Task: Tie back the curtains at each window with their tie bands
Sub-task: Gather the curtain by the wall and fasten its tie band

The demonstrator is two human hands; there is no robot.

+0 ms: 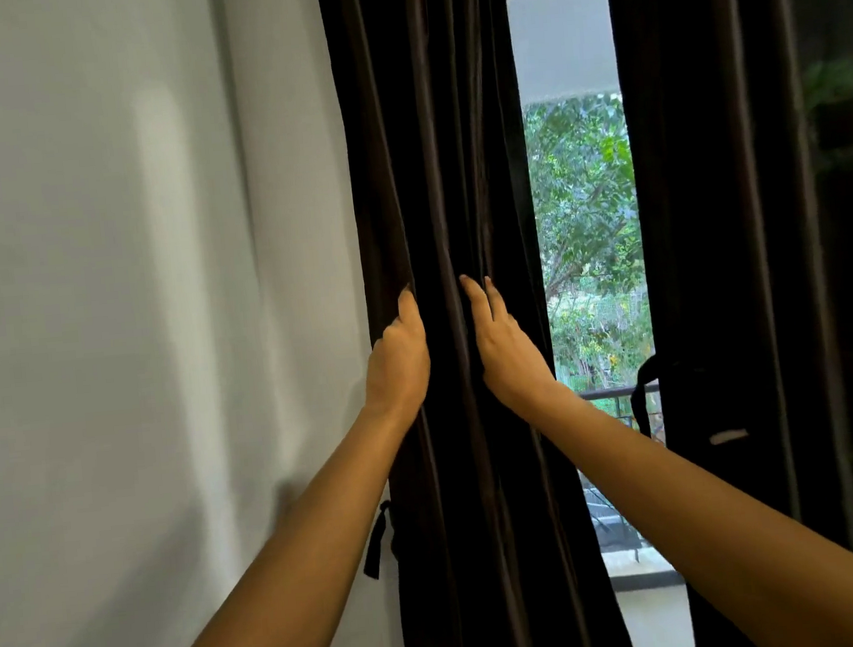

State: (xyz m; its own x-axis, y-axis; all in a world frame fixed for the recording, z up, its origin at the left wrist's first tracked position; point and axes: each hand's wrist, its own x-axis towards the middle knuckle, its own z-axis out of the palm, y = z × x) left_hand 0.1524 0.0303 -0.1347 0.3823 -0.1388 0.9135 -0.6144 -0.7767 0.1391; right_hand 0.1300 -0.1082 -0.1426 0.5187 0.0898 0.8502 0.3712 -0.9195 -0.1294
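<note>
A dark brown left curtain [444, 167] hangs gathered beside the wall, left of the window gap. My left hand [399, 361] grips its outer left folds at mid height. My right hand [504, 347] presses against the folds on its right side, fingers pointing up and partly tucked into the cloth. A dark tie band [379, 539] dangles loose at the curtain's left edge, below my left forearm. The right curtain [712, 195] hangs right of the gap, with a dark tie band loop [644, 392] around it at its left edge.
A plain white wall [128, 297] fills the left half. Between the curtains a narrow strip of window [584, 206] shows green trees and a balcony railing [611, 392]. The far right is dark.
</note>
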